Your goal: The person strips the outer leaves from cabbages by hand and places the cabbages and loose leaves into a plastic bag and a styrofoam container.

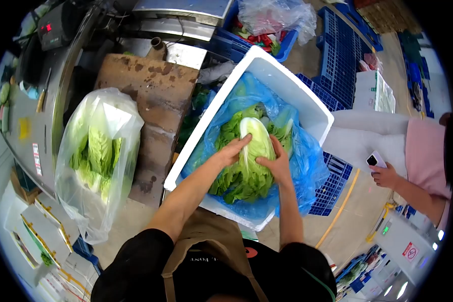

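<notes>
A white foam box [214, 105] lined with a blue plastic bag [307, 161] holds leafy green heads [241, 183]. Over these leaves my left hand [233, 150] and my right hand [276, 161] hold a pale green cabbage head [256, 146] between them, one hand on each side. The fingers of both hands curve against it; some fingertips are hidden behind it. To the left, a clear plastic bag [128, 166] with more long leafy heads [99, 151] in it lies beside a rusty brown surface [161, 93].
A metal counter [45, 121] runs along the left. Behind the box stands a blue crate [287, 46] with red peppers [263, 39]. Blue pallets [340, 55] lie at the back right. On the right, another person [423, 151] holds a phone [376, 160].
</notes>
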`<state>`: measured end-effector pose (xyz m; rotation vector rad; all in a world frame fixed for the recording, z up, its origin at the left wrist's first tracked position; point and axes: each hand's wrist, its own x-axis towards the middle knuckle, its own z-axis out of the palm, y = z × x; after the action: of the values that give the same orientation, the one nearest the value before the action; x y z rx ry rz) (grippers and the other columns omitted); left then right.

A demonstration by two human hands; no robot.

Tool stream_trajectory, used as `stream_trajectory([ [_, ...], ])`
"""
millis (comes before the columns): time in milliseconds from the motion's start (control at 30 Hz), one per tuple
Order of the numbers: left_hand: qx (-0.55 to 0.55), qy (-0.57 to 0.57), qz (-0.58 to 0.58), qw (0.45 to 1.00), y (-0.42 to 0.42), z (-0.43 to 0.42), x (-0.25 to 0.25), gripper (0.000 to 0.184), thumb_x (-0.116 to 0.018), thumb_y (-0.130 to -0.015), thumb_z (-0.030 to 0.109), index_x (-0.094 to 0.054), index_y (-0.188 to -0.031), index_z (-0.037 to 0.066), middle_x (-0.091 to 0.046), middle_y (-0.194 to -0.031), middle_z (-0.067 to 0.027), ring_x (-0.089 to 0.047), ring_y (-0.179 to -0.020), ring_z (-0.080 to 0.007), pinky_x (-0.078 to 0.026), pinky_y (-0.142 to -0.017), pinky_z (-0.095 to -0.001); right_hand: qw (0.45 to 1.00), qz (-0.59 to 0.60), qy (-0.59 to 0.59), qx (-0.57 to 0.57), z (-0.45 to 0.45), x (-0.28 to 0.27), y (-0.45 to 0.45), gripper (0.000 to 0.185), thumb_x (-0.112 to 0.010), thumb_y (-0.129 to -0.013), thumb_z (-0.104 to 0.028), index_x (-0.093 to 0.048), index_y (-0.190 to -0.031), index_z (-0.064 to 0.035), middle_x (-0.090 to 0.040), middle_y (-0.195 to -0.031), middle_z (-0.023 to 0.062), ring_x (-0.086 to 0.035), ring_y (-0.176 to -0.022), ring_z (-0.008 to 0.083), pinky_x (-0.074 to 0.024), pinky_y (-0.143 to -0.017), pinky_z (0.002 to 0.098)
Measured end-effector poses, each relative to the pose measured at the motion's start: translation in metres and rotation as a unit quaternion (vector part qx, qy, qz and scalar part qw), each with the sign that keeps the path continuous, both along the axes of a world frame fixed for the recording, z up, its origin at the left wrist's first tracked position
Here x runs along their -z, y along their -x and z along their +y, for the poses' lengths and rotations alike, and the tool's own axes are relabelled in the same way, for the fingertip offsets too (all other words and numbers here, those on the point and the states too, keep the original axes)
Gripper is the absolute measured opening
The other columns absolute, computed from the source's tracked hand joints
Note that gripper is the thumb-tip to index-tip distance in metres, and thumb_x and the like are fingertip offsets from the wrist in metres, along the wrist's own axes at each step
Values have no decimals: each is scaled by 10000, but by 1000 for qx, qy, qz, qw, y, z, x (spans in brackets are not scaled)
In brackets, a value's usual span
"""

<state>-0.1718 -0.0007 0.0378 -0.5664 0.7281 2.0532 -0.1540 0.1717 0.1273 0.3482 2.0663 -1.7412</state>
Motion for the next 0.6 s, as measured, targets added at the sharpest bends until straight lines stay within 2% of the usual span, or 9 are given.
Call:
stream_trajectory([
  [167, -23, 53, 136, 989, -16, -28, -49, 780, -776, -763, 217, -359, -1381, -11, -553, -1251, -118, -544, -1143, -218, -445, -981, -350, 994, 27, 99, 45, -5, -25, -44, 1156, -867, -611, -354, -183, -1478, -13, -270, -1503, 183, -311, -1368, 325, -302, -1083, 409],
  [200, -9, 93, 168, 981, -15, -31, -61, 845, -806, -720, 202, -342, -1386, -32, -552, -1250, -145, -541, -1146, -233, -437, -983, -348, 999, 15, 30, 43, 5, -36, -38, 1246, -880, -575, -421, -130, -1495, -45, -212, -1524, 186, -259, -1391, 340, -266, -1102, 438],
  [300, 58, 303, 367, 878, -7, -30, -101, 905, -785, -743, 300, -289, -1409, -59, -525, -1283, -211, -518, -1187, -278, -409, -1007, -354, 995, 93, 2, 46, 9, -35, -32, 1278, -884, -556, -425, -103, -1503, -68, -219, -1520, 192, -261, -1387, 357, -257, -1107, 452],
  [333, 72, 310, 381, 868, -3, -27, -117, 889, -757, -768, 327, -282, -1417, -52, -525, -1281, -212, -520, -1182, -274, -416, -990, -345, 991, 110, 66, 42, -4, -34, -30, 1280, -880, -566, -387, -71, -1507, -73, -223, -1513, 192, -280, -1380, 337, -264, -1107, 441],
  [400, 100, 322, 406, 849, 0, -21, -151, 861, -701, -818, 380, -268, -1434, -37, -526, -1277, -214, -524, -1172, -266, -428, -957, -325, 984, 96, 93, 119, -34, -41, -24, 1094, -878, -588, -306, -252, -1447, -47, -417, -1382, 165, -441, -1259, 290, -366, -1048, 403],
  [433, 138, 304, 404, 852, 2, -25, -162, 844, -667, -840, 404, -265, -1437, -37, -520, -1282, -222, -519, -1178, -267, -422, -963, -325, 978, 64, 77, 185, -38, -36, -25, 1027, -882, -589, -280, -317, -1412, -38, -478, -1328, 146, -494, -1206, 271, -402, -1022, 387],
  [500, 211, 265, 398, 853, 13, -36, -182, 816, -600, -885, 452, -259, -1442, -37, -507, -1293, -238, -507, -1190, -270, -412, -976, -324, 949, 75, 232, 198, -15, -1, -35, 881, -838, -651, -262, -374, -1362, -26, -520, -1282, 124, -534, -1157, 284, -430, -1005, 400],
  [533, 188, 216, 345, 894, 20, -44, -198, 728, -558, -922, 435, -305, -1432, -19, -518, -1283, -235, -504, -1193, -264, -399, -990, -331, 933, 74, 293, 194, -2, 15, -40, 882, -821, -674, -275, -356, -1381, -26, -495, -1319, 136, -518, -1182, 301, -418, -1019, 419],
  [600, 106, 217, 382, 892, 31, -68, -205, 666, -556, -930, 414, -360, -1407, -6, -536, -1264, -225, -512, -1184, -258, -400, -990, -340, 901, 78, 389, 175, 18, 35, -46, 877, -786, -710, -320, -333, -1404, -34, -459, -1368, 148, -492, -1215, 319, -401, -1038, 450],
])
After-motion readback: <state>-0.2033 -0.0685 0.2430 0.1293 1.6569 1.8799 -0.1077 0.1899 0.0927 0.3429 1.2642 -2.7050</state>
